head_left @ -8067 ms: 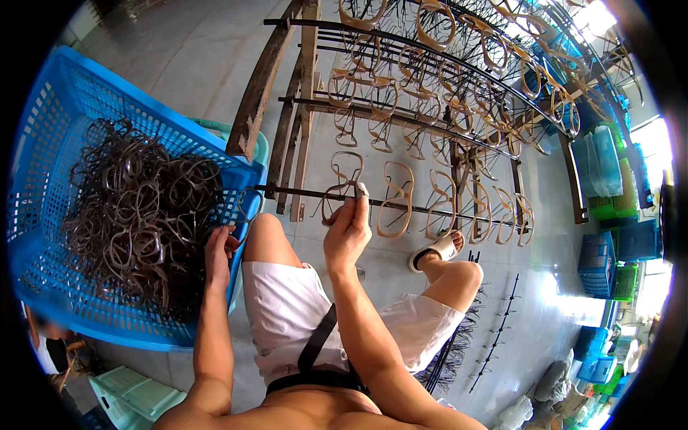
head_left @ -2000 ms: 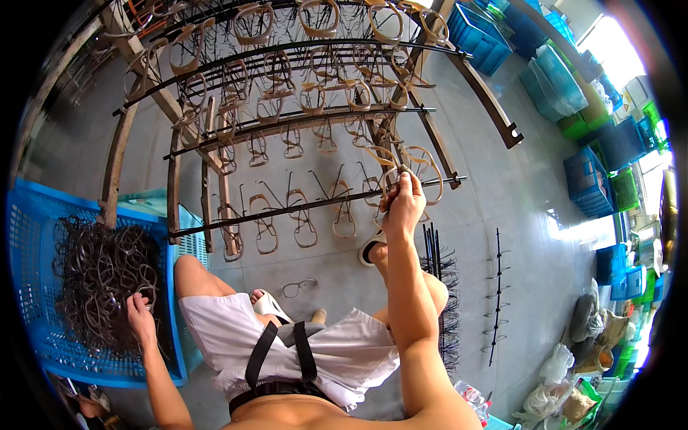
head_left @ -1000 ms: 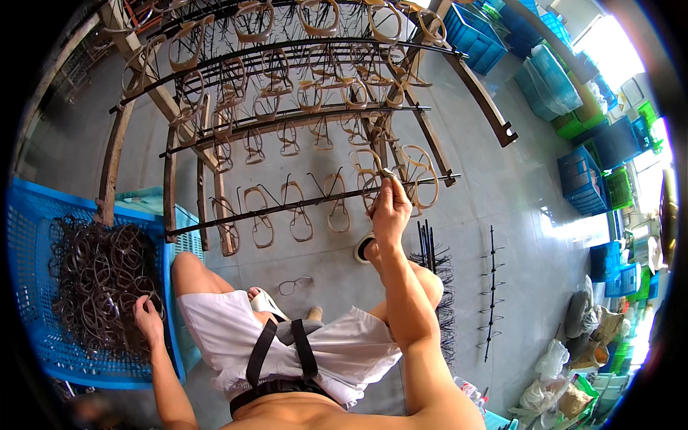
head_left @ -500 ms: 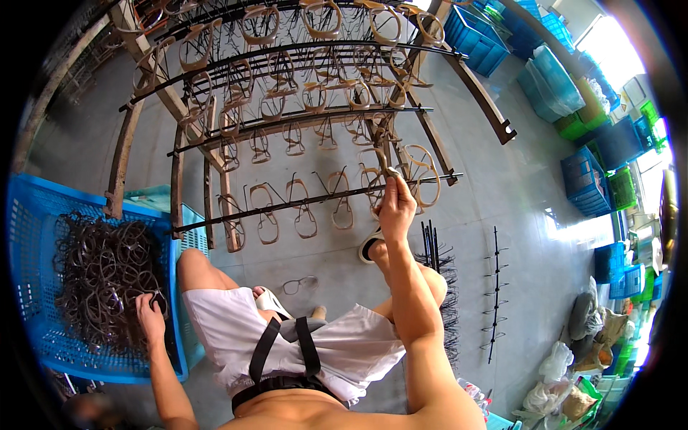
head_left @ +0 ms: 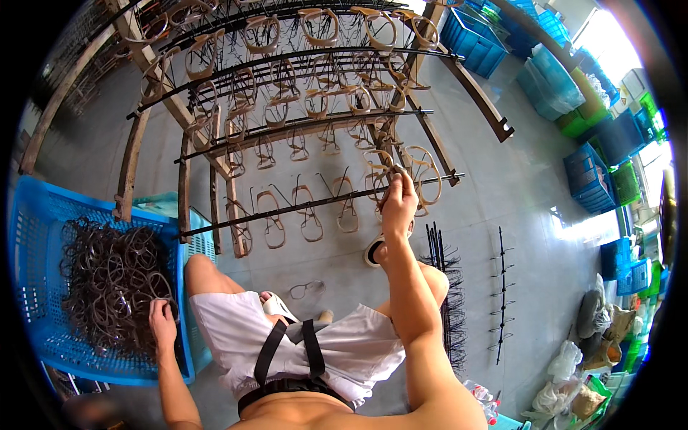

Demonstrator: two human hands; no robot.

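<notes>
My right hand (head_left: 398, 203) is closed, thumb and fingers pinching the edge of a tan glasses frame (head_left: 378, 163) at the right end of the lowest black rod (head_left: 285, 210). Another tan glasses frame (head_left: 428, 166) hangs just right of the fingertips. Along that rod several light-brown glasses frames (head_left: 347, 213) hang with their temples up. At the left, my left hand (head_left: 163, 324) reaches into a blue basket (head_left: 29, 247) holding a heap of dark glasses frames (head_left: 107, 287). Its fingers are closed on a dark glasses frame (head_left: 169, 281) at the heap's right edge.
A wooden rack (head_left: 130, 166) carries more rods of frames ahead. One glasses frame (head_left: 307, 289) lies on the floor near my feet. Bristly black rods (head_left: 450, 294) and a single clipped rod (head_left: 501, 294) lie at the right. Blue crates (head_left: 589, 175) and bags (head_left: 565, 358) line the right side.
My left hand has drawn slightly down and right at the heap's edge, with a dark frame at its fingers. My right hand stays at the rod's end, shifted only slightly.
</notes>
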